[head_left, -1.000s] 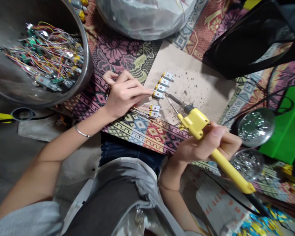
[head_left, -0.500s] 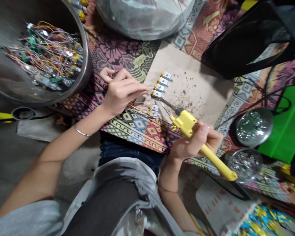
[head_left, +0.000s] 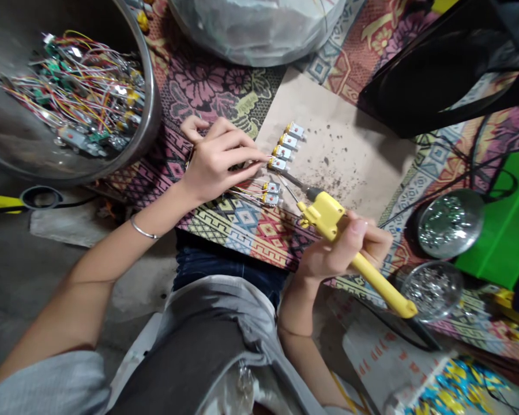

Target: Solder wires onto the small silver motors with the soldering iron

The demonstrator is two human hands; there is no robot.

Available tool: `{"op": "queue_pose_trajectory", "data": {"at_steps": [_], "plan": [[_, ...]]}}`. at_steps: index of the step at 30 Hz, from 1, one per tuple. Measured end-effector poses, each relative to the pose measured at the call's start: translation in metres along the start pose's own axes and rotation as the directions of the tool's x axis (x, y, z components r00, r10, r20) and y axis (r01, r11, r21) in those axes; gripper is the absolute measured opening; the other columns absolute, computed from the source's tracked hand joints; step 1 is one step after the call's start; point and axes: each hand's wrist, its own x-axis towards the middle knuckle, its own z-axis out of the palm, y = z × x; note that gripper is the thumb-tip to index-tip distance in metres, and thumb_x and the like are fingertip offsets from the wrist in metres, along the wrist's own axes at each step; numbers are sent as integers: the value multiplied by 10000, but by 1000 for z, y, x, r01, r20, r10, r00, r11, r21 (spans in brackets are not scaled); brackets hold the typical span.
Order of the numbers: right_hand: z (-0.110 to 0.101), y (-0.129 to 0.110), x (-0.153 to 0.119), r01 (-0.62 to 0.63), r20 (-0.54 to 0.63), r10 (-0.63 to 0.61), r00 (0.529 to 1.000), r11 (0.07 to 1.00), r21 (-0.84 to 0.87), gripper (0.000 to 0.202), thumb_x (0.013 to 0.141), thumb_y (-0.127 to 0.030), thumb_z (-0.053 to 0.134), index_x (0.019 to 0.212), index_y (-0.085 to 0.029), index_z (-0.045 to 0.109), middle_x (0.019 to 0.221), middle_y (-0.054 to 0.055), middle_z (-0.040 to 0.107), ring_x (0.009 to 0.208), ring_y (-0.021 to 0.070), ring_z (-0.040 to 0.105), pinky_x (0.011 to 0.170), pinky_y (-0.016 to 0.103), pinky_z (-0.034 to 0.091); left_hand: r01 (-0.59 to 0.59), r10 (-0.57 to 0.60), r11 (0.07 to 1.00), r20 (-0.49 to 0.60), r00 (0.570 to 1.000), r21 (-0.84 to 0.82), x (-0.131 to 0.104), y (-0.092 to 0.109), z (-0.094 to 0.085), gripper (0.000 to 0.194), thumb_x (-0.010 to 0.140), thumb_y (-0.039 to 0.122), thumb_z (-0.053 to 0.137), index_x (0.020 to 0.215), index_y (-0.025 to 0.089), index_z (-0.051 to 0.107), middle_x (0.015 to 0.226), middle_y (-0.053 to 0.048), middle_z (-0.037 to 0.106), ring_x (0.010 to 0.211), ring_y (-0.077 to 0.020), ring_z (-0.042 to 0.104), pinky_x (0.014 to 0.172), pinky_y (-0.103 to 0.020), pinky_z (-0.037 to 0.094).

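My right hand (head_left: 350, 245) is wrapped round a yellow soldering iron (head_left: 328, 216) with a solder feed tube at its front. The iron's tip reaches the nearest of several small motors (head_left: 278, 164), which stand in a slanted row on a brown board (head_left: 354, 155). Pinched in the fingertips of my left hand (head_left: 220, 158) are thin wires (head_left: 269, 157), held against the yellow end of that same motor. Just below, two more motors (head_left: 271, 193) lie with wires attached, running under my left hand. The exact contact at the tip is too small to make out.
At the left stands a metal bowl (head_left: 153, 115) of wired motors. A wrapped round bundle (head_left: 259, 34) lies at the back, a black fan-like frame (head_left: 415, 121) at the back right. Two dishes (head_left: 476, 225) (head_left: 432, 288) of small metal parts sit by a green box (head_left: 501, 230).
My left fingertips have shifted slightly right, closer to the nearest motor, bringing the wires to its yellow end. The soldering iron stays at almost the same spot.
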Motion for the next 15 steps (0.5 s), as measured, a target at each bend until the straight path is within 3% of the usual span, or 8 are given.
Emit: {"op": "queue_pose_trajectory", "data": {"at_steps": [6,15], "plan": [[2,2,-1,26,-3,-27,1000,997,-74,266,963,-473,554,803,-277,473,721,-32,466,654,152,503,668,395,508,24,-24,1000,-10,1000,-16,1,1,0,305,968,672,694,1018,394,809,876,-20,735,1156,-311,512,1110,-623,369],[2,-9,-1,-23,5,24,1000,995,-94,304,941,-506,594,782,-271,484,698,-33,492,643,152,515,649,390,497,-68,67,995,11,998,77,-1,1,0,250,1052,525,654,1062,331,811,1055,-26,755,1190,-292,580,1124,-597,418]]}}
